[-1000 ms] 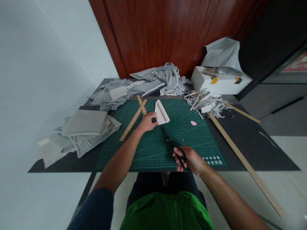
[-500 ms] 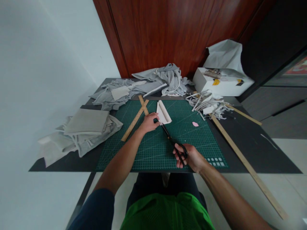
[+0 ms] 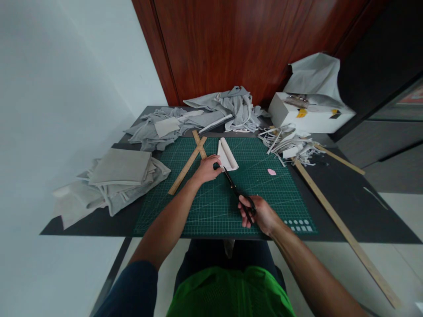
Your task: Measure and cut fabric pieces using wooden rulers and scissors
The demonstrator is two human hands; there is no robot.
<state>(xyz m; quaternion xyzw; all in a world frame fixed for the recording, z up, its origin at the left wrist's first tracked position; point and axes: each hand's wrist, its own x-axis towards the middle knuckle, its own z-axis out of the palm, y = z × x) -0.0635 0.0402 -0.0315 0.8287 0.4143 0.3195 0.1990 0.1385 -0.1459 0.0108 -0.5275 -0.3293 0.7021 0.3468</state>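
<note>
A small white piece of fabric (image 3: 228,156) with rolled edges lies on the green cutting mat (image 3: 205,211). My left hand (image 3: 209,168) pinches its near left corner between thumb and fingers. In my right hand (image 3: 253,210) are black scissors (image 3: 234,188), fingers through the handles. Their blades point away from me and meet the fabric's near edge, close to my left fingertips. How far the blades are apart is too small to tell. Two crossed wooden rulers (image 3: 187,169) lie just left of my left hand.
Folded grey fabric (image 3: 120,167) is stacked at left. Crumpled cloth (image 3: 238,108) lies along the back. At right are a heap of fabric strips (image 3: 291,145), a white box (image 3: 310,114) and a long wooden strip (image 3: 343,229) overhanging the front edge. A pink scrap (image 3: 271,172) rests on the mat.
The scissors' tips have shifted slightly over the fabric's near edge, and my right hand has moved a little forward. The whole view has turned slightly. My left hand keeps its pinch.
</note>
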